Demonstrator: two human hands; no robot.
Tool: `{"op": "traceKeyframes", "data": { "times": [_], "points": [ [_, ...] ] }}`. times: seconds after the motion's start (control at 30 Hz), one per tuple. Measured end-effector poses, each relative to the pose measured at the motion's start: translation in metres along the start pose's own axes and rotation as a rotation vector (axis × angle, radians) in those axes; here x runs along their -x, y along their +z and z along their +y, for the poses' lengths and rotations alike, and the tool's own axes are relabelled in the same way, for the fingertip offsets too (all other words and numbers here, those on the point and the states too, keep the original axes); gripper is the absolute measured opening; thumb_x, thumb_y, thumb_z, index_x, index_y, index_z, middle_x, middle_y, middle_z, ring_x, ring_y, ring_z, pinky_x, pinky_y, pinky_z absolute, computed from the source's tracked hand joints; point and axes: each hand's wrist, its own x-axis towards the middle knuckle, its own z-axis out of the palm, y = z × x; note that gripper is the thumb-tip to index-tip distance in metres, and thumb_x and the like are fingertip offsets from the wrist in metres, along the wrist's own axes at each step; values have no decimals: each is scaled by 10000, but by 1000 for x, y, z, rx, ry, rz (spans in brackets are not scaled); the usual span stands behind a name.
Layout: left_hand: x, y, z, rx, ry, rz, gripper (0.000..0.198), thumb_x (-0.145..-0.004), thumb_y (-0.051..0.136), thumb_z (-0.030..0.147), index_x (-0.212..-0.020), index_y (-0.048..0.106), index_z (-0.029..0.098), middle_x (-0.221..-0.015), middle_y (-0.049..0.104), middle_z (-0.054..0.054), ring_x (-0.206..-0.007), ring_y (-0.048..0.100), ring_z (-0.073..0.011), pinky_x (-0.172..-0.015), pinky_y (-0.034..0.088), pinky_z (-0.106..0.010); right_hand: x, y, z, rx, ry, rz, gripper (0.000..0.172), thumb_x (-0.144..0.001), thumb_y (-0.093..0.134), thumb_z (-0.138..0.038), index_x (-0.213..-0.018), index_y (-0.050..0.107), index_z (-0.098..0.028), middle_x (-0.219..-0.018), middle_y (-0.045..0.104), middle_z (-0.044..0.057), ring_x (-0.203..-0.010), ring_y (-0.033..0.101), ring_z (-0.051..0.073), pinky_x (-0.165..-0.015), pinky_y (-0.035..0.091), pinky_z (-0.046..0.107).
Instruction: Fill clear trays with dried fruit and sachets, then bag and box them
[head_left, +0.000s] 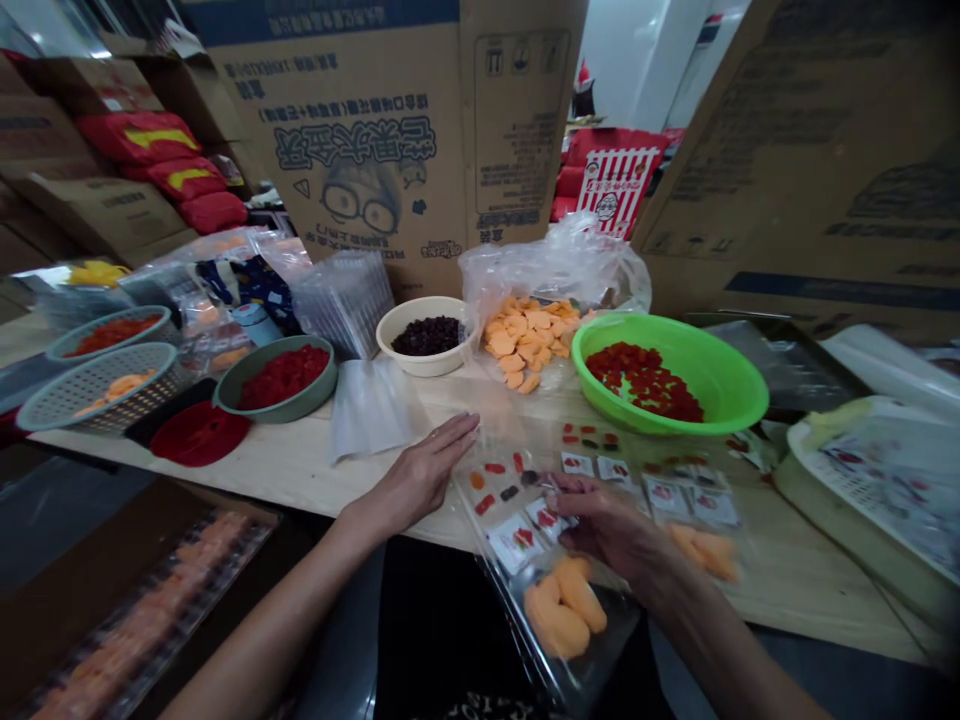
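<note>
Showing my worktop from left to right: a tray of orange sweets [150, 590] lies below the pale wooden worktop [277, 480] at far left, while a grey perforated basket of orange pieces [97, 390] and a grey-green bowl of red sweets [283, 376] stand on the wood. My left hand [416, 478] lies flat and open, with its fingers [450, 442] extended and holding nothing. Their tips lie just beside the far corner of a clear plastic tray [469, 510], whose long axis runs diagonally from that corner toward me and to the right. Small red, orange and dark gummies [499, 480] and white sachets [514, 542] lie inside the tray, with two large orange sweets [562, 610] at its near end. My right hand [611, 525] is the nearer to these contents, above the tray's middle. Its fingers [570, 487] curl down and to the left, toward a dark gummy [529, 478] and a white sachet [550, 518]; I cannot tell whether they have hold of anything. Further right lie more sachets [667, 497] and orange sweets [701, 550] on clear plastic. Beyond them sit a green basin of red sweets [739, 390] and, at far right, a pale plastic basket [847, 490].
</note>
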Motion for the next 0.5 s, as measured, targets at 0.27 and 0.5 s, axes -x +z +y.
{"op": "traceKeyframes", "data": {
  "times": [0.27, 0.5],
  "points": [
    [20, 45, 6, -179, 79, 51, 787, -896, 342, -63, -1591, 77, 197, -1596, 293, -196, -1514, 165, -269, -1141, 425, -498, -24, 7, 8, 50, -87, 129, 470, -591, 645, -147, -1058, 684, -174, -767, 655, -5, -563, 521, 80, -449, 351, 151],
    [43, 71, 18, -15, -33, -77, 950, -772, 446, -66, -1597, 63, 208, -1609, 274, -184, -1515, 173, -292, -1165, 380, -536, -65, 19, 23, 116, -259, 335, 838, -640, 547, -159, -1465, 420, -230, -619, 528, -68, -493, 486, 119, -460, 359, 197]
  ]
}}
